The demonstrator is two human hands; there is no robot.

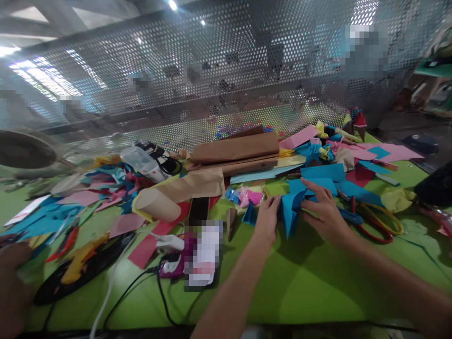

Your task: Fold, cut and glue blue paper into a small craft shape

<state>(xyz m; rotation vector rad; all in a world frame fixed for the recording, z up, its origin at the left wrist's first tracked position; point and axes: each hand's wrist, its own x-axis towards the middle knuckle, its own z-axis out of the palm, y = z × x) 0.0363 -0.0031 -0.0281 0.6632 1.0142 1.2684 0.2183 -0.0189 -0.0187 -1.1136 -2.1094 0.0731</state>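
Observation:
A folded piece of blue paper (290,214), creased to a downward point, is held upright between my two hands above the green table. My left hand (267,216) pinches its left edge with thumb and fingertips. My right hand (322,207) grips its right edge, the index finger stretched along the top. Just left of my left hand lie a small folded blue paper piece (249,214) and a narrow brown paper cone (230,223). Flat blue sheets (326,173) lie behind my right hand. Scissors with red and yellow loop handles (379,226) lie right of it.
A phone (205,254) and purple power bank (173,267) with cables lie on the green table (300,292). Brown paper rolls (236,148) lie before a perforated metal screen (212,94). Paper scraps (102,186) and red-handled scissors (65,244) lie left, near another person's blurred arm (14,282).

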